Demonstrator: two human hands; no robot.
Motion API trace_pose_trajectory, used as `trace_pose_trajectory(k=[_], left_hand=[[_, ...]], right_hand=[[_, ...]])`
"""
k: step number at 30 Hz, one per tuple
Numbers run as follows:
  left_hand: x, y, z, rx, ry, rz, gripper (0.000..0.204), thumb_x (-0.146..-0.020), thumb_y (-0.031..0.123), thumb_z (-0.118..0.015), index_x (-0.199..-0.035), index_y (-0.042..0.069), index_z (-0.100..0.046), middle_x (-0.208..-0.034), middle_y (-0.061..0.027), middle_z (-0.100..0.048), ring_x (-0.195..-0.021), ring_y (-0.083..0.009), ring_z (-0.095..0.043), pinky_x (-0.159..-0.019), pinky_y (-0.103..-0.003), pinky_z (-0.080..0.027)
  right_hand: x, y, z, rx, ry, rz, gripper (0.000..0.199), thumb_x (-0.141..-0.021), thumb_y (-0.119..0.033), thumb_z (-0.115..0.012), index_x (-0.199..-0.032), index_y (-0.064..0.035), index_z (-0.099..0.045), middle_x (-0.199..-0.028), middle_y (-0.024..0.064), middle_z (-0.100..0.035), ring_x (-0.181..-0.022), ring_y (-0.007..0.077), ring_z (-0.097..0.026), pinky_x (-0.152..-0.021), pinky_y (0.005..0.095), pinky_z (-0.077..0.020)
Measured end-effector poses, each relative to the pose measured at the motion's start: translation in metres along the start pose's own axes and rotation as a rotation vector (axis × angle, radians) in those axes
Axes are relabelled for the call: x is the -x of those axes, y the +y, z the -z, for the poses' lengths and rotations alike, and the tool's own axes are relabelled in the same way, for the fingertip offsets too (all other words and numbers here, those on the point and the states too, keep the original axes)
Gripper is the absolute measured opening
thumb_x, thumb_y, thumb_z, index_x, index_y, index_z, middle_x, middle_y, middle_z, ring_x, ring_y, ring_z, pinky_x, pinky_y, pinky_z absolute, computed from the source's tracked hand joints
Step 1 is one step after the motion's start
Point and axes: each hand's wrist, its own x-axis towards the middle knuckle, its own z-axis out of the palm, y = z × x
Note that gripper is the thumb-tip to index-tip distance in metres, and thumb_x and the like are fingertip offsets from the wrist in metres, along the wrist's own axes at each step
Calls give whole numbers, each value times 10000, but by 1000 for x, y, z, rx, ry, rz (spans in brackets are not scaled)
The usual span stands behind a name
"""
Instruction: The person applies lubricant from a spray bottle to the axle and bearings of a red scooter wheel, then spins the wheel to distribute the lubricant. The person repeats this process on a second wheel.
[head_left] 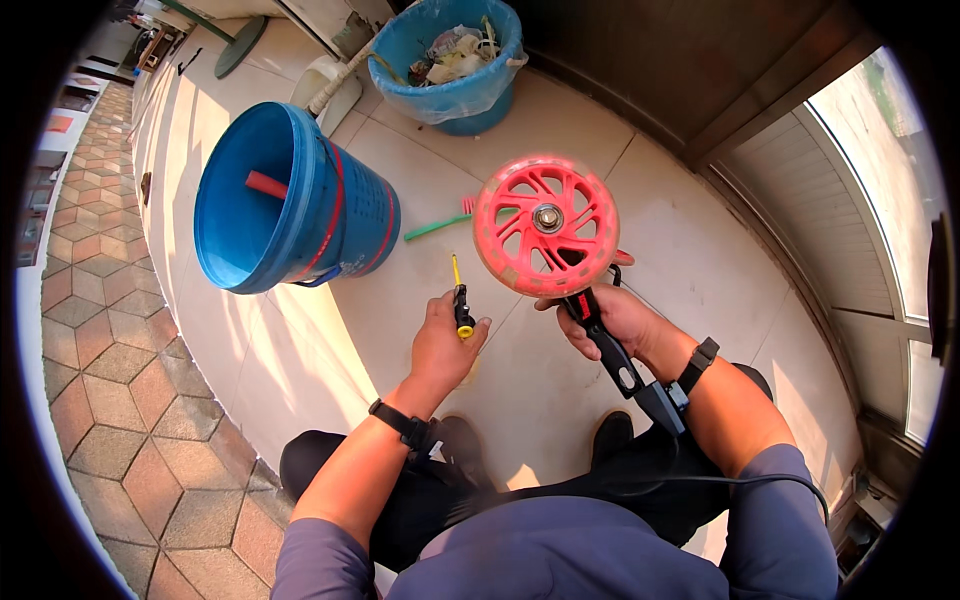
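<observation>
My left hand [445, 335] is closed round the black and yellow handle of a screwdriver [462, 305], its thin yellow shaft pointing away from me. My right hand [622, 318] grips a long black bracket [612, 350] just below a red spoked wheel [546, 222]. Held up in front of me, the wheel has a clear tyre rim and a metal axle nut at its hub. The screwdriver tip is apart from the wheel, to its left. Some of the right fingers are hidden behind the bracket. On the floor beyond lies a green-handled brush [436, 228], partly covered by the wheel.
A blue bucket [345, 215] lies tipped at the left with a red object inside. Farther back stands a blue bin [445, 105] of scraps. Dark panels [700, 60] bound the right side; hexagonal paving [120, 400] lies left of the tiles. A black cable [760, 480] crosses my lap.
</observation>
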Motion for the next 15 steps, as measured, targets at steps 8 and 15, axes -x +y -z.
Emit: trace_pose_trajectory(k=[8, 15], left_hand=[[-16, -12, -99, -259, -206, 60, 765, -828, 332, -832, -1383, 1, -423, -1273, -159, -517, -1009, -337, -673, -865, -470, -532], [-9, -34, -132, -371, -289, 42, 805, -782, 347, -871, -1366, 14, -428, -1236, -144, -541, -1063, -309, -663, -870, -464, -522]], right_hand=[[2, 5, 1, 1, 7, 17, 380, -1055, -265, -467, -1249, 34, -599, -651, 47, -540, -449, 140, -545, -411, 264, -448], [0, 12, -1, -68, -26, 19, 387, -1038, -337, -491, -874, -8, -612, -631, 57, -549, -438, 148, -538, -412, 273, -446]])
